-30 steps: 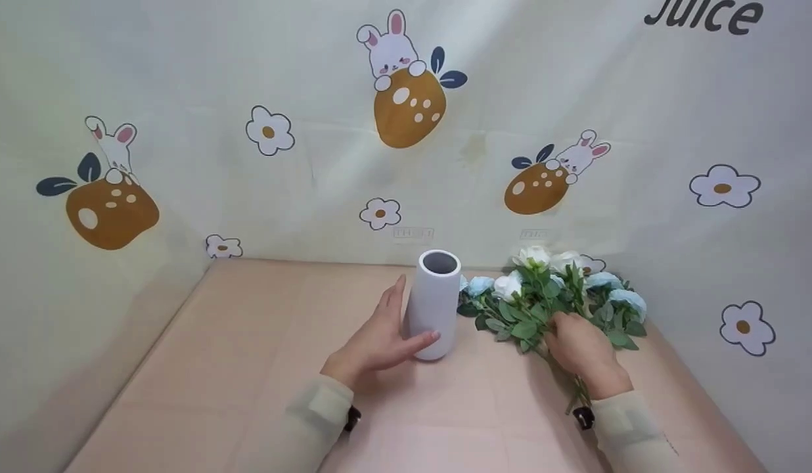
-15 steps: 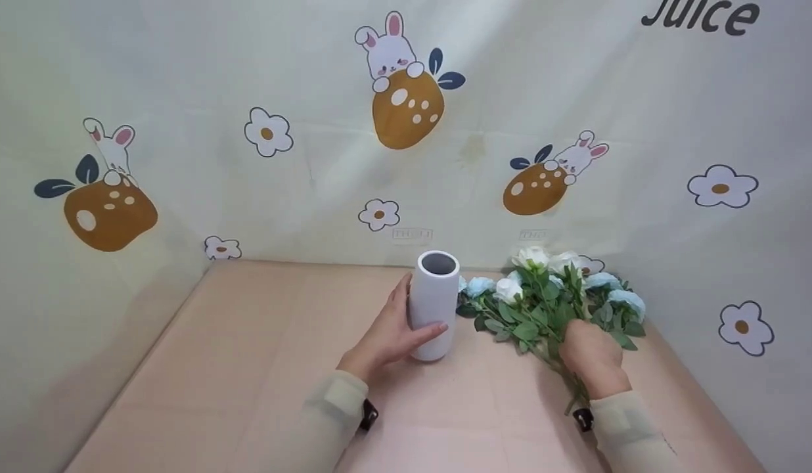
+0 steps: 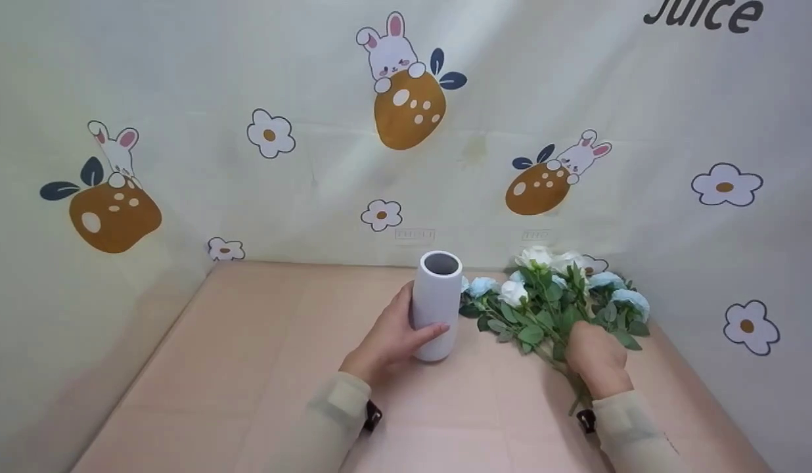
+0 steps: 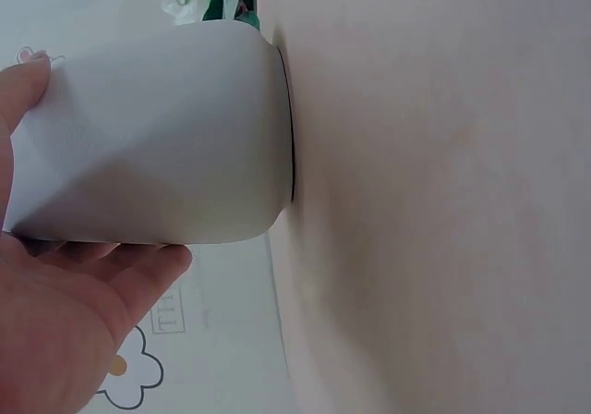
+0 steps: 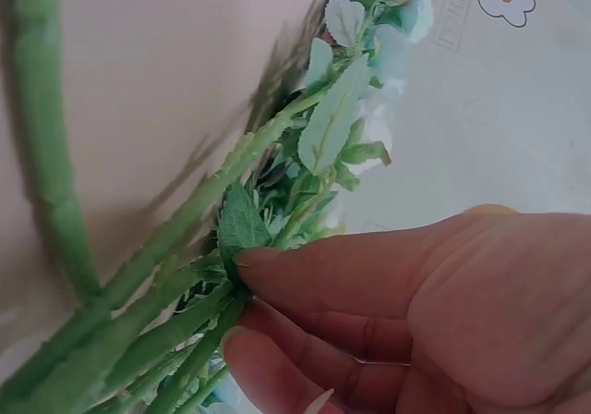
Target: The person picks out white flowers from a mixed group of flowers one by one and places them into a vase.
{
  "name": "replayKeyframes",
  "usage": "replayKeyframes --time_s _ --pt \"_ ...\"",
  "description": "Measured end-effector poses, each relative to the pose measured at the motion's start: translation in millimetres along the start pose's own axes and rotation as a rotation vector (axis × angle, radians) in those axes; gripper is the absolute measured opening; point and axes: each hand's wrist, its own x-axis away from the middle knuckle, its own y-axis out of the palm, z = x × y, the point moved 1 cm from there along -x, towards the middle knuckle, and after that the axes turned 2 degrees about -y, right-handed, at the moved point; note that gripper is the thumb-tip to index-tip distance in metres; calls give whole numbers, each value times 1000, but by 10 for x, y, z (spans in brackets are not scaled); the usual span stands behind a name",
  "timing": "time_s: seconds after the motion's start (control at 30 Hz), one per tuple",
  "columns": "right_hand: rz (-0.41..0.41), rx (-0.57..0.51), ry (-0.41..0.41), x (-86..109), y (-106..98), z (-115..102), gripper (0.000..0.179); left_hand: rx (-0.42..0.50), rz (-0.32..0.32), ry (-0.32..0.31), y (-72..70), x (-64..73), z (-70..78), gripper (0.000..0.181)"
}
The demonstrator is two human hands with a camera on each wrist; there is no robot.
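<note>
A tall white vase [image 3: 439,305] stands upright on the table with its dark mouth facing up. My left hand [image 3: 391,335] grips it low from the left, thumb across the front and fingers round the far side; the left wrist view has the thumb and fingers on opposite sides of the vase [image 4: 157,137]. To the right lies a bunch of artificial flowers, with white blooms [image 3: 513,293], blue blooms [image 3: 631,303] and green leaves. My right hand [image 3: 598,358] pinches among the green stems [image 5: 199,206], thumb and fingertips meeting beside a leaf [image 5: 242,225].
The table [image 3: 202,355] has a pale pink-beige cover. Behind it and at both sides hangs a light cloth [image 3: 314,79] printed with rabbits, orange fruit and daisies. The flower heads reach close to the back cloth.
My left hand has moved right and closed its grip on the vase. My right hand has shifted slightly right along the flower stems. Vase and bunch stay in place.
</note>
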Motion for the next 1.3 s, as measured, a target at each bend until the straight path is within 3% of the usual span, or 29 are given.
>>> replayKeyframes --time_s 0.17,0.4,0.73,1.03,1.3 --pt "-3 2 4 7 -38 -15 17 -19 -1 -15 -14 8 9 104" --pt "58 33 -6 -9 -82 -27 35 -21 -4 -35 -26 10 4 107" --pt "94 10 2 62 -126 -73 29 -17 -15 -37 0 28 -11 105" --pt "206 -29 -35 108 -121 -105 26 -15 -15 -1 -6 32 -28 102" --pt "327 -95 -86 168 -179 -161 36 -15 -14 1 -7 28 -25 103"
